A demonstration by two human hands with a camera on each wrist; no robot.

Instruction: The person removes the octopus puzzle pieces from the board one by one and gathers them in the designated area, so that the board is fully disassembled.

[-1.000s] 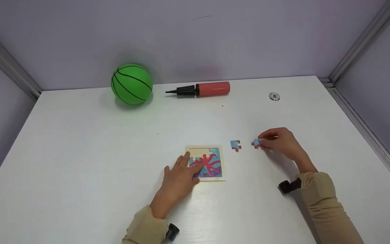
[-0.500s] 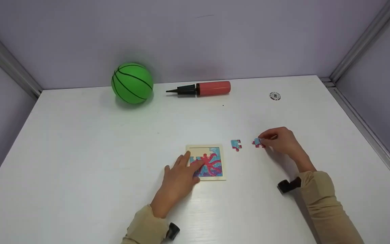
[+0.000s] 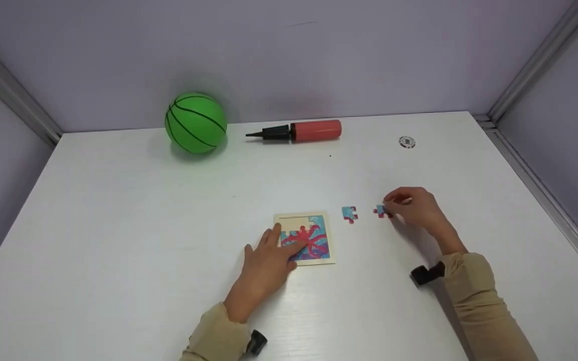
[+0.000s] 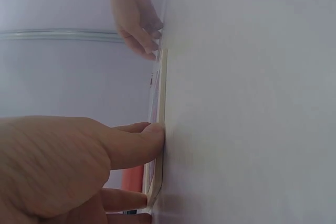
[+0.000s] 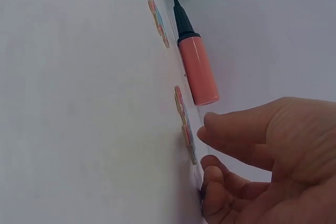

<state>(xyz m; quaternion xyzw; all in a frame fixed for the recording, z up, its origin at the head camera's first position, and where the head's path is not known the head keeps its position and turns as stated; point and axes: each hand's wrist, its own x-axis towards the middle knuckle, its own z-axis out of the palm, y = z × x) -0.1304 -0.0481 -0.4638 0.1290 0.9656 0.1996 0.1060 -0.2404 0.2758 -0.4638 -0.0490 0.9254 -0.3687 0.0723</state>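
A square wooden puzzle tray (image 3: 332, 240) with an octopus picture lies on the white table; its upper left part shows bare wood. My left hand (image 3: 261, 268) rests on it, index finger stretched across the picture, thumb at the front edge. Over in the left wrist view, fingers of my left hand (image 4: 68, 166) meet the tray's edge (image 4: 161, 87). My right hand (image 3: 417, 208) reaches over a blue-and-red puzzle piece (image 3: 381, 211), covering part of it. From the right wrist, this piece (image 5: 185, 124) lies flat beside the loosely bent fingers of my right hand (image 5: 283, 166).
Another puzzle piece (image 3: 349, 214) lies between tray and right hand. Along the back stand a green ball (image 3: 196, 123) and a red-and-black hand pump (image 3: 314, 131), lying on its side. A poker chip (image 3: 407, 142) sits at the back right. Walls (image 3: 289, 60) enclose the table.
The tray has shifted slightly away from me and turned a little under my left hand. My right hand stays almost in place, its fingers covering slightly more of the piece.
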